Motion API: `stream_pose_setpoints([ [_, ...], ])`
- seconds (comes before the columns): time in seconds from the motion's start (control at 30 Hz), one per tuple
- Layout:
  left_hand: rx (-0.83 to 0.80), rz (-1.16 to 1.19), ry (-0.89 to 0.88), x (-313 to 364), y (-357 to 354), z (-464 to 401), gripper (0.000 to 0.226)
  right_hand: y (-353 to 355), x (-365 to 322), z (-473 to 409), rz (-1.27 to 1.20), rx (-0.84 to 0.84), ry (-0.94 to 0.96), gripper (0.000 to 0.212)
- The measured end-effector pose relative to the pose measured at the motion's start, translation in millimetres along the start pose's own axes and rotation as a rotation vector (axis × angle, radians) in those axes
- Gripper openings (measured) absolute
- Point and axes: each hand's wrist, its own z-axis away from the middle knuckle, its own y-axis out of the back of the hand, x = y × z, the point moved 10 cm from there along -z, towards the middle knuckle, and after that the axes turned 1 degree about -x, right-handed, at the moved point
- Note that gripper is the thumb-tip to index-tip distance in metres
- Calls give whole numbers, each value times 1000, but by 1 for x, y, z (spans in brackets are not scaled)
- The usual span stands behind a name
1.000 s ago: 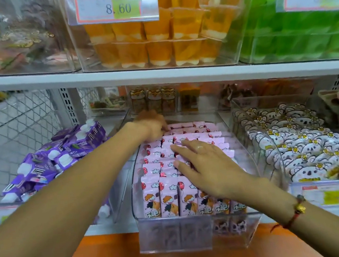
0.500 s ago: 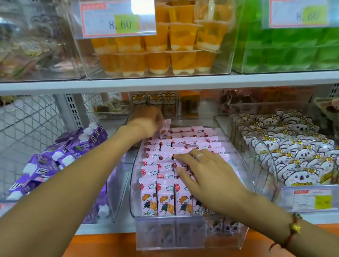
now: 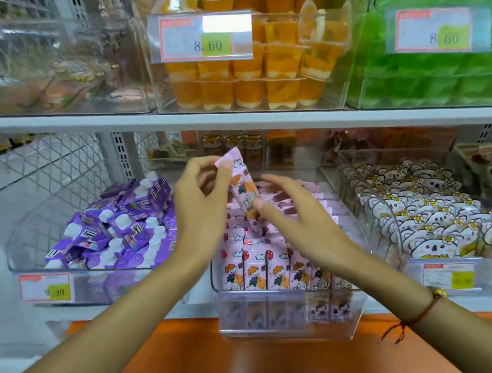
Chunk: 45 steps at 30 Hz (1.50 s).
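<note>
**Packet held above bin, both hands on it**

Nearest to me: orange ledge [image 3: 259, 365] below the shelf, with both forearms crossing over it. There's a red cord bracelet [image 3: 422, 315] on the right wrist.

Next up: clear bin [image 3: 289, 333] on the lower shelf. Pink packets [image 3: 257, 272] stand in rows inside, front row facing me.

Over the bin:
- Left hand [image 3: 201, 212] pinches the top edge of one packet [image 3: 243, 186] between thumb and fingertips.
- The packet hangs tilted, top end up-left and lower end down-right, above the rows in the bin.
- Right hand [image 3: 301, 226] is loosely spread, fingers mostly straight. One fingertip touches the packet's lower end. I can't tell if a second finger backs it from behind.

Either side on the same shelf:
- Purple pouches [image 3: 115, 232] are piled loose in the bin to the left.
- Koala packs [image 3: 432, 220] are lined up in the bin to the right.
- Wire mesh [image 3: 53, 171] stands behind the purple bin.

Farther back, more small packs sit against the rear of the lower shelf, too blurred to read.

Top: white shelf board [image 3: 139, 121]. On it, orange jelly cups [image 3: 258, 89] are stacked in a clear box, with a tag [image 3: 203, 37] reading 8.60. Green packs [image 3: 441, 84] fill the box to the right.
</note>
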Motion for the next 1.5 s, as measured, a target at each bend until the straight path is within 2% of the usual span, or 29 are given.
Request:
stream_pose_setpoints([
  [0.07,-53,50,45,-2,-5,13,3,-7,-6,3,-114,-57,-6,45],
  [0.17,-120,62,88,-7,-8,22,10,-6,-1,5,-233,-40,-65,25],
  [0.3,-212,-77,58,-10,-10,24,22,-3,25,8,-564,-11,-310,24],
  [0.47,-370,-153,6,-9,-32,37,27,-6,28,9,-618,-5,-338,27],
  [0.63,-378,-439,-172,-2,-39,42,46,3,35,9,-628,91,-363,29],
  [0.73,-361,-423,-174,-2,-41,40,40,5,37,8,-707,118,-358,32],
  [0.83,-411,-352,-102,-11,-49,40,32,7,34,5,-783,96,-306,22],
  [0.97,-469,-325,-71,-21,-57,43,29,16,35,7,-759,143,-266,27],
  [1.1,-402,-378,-129,-13,-52,40,41,36,38,12,-659,306,-240,38],
  [1.2,-352,-375,-106,-8,-47,35,46,39,28,14,-617,352,-171,36],
  [1.3,-343,-368,-93,-6,-46,29,40,36,19,15,-582,332,-117,31],
  [1.43,-429,-234,43,-9,-52,28,38,38,11,11,-491,261,-93,23],
  [1.5,-463,-110,209,-17,-53,32,32,40,12,11,-467,262,-104,21],
])
